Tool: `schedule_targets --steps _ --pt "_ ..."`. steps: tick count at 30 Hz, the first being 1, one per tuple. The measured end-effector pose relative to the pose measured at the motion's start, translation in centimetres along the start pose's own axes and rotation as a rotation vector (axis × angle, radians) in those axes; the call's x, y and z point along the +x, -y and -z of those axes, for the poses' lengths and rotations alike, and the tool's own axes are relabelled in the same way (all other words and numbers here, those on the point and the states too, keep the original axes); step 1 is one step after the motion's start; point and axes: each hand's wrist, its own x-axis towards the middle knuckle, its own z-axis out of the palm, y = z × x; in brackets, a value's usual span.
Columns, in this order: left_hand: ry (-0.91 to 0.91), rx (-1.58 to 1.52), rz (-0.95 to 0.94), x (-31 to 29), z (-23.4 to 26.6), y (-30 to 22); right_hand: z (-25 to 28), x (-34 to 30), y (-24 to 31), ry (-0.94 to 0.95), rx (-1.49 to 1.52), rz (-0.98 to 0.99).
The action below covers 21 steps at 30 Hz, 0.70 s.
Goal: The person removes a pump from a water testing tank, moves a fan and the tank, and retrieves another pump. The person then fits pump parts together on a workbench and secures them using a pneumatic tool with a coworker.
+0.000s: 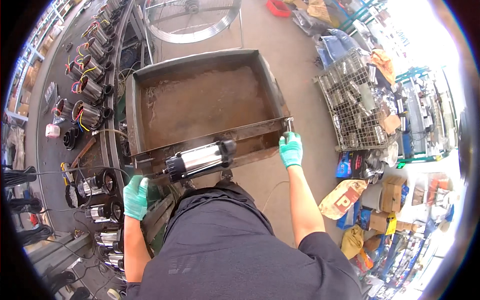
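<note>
A rectangular metal tank (131, 107) of brownish water stands before me. Along its near side, a silver cylindrical motor with black ends (200, 161) lies tilted, slightly blurred at its right end. My left hand (135, 197), in a green glove, is closed just left of the motor's black end and the tank's near left corner; what lies inside its fingers is hidden. At the near right corner, my right hand (291, 150), also gloved, is closed around a short metal rod (288, 124) that sticks up from the rim. A metal bar (240, 134) crosses the tank's near part.
On the left, a dark workbench (47, 145) carries several silver motors (90, 89) with coloured wires, a hammer (84, 151) and loose black cables. A round metal fan (192, 35) stands beyond the tank. A wire-mesh crate (355, 100) of metal parts sits at the right.
</note>
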Motion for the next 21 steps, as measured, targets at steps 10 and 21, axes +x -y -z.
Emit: schedule_targets --steps 10,21 --pt "0.137 0.046 -0.528 3.8 0.5 -16.2 -5.4 -1.2 3.8 0.235 0.108 0.262" --pt "0.128 -0.126 -0.399 5.1 -3.6 -15.9 -7.5 -0.9 2.3 0.306 0.139 0.07"
